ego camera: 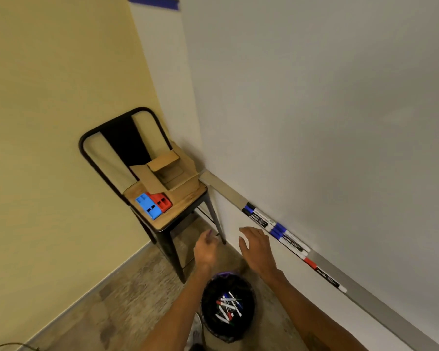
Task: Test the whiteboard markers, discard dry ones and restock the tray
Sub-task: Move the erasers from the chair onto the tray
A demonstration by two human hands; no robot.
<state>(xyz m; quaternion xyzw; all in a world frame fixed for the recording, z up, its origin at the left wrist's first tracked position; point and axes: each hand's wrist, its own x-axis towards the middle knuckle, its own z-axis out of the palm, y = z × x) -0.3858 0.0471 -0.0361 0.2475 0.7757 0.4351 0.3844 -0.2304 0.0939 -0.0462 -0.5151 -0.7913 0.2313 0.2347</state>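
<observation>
While hovering over the bin [209,325], hands: left hand [205,249], right hand [257,249], apart, empty.
Tray [226,186]: markers [279,228] lying along it.

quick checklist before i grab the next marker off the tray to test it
1. Right hand free: ok, it is open, holds nothing and hovers just short of the tray.
2. Left hand free: cannot tell, its fingers are loosely curled and blurred.
3. Markers to test: ok, several capped ones lie along the tray, most with blue caps and one with a red cap.
4. Bin ready for dry ones: ok, it stands open below the hands and holds markers.
5. Restock supply: cannot tell, the cardboard box on the chair is open but its contents are not visible.
</observation>
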